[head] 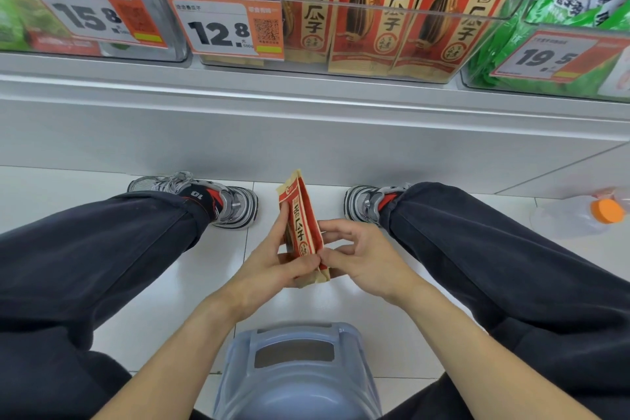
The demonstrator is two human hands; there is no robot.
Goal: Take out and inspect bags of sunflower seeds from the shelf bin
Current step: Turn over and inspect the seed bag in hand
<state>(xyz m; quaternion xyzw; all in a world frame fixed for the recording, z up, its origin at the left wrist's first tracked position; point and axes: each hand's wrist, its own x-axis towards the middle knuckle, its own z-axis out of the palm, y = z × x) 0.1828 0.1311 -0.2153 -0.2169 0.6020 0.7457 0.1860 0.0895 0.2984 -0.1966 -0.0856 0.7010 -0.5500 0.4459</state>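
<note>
Now the red-and-tan paper bag of sunflower seeds (303, 228) stands edge-on between both knees, above the white tiled floor (163, 283). The left hand (272, 262) grips its side, the right hand (354, 256) pinches its lower corner — such a narrow hold may let it slip down, far from the clear plastic shelf bin (341, 20).

The bag (304, 228) gripped between the left hand (272, 266) and right hand (358, 259) looks like matt kraft paper printed red. Beyond the grip, the shelf bin (341, 8) is clear glossy plastic. Beneath the grip lie glossy white floor tiles (170, 300); nearer, a smooth translucent blue plastic stool (296, 382).
</note>
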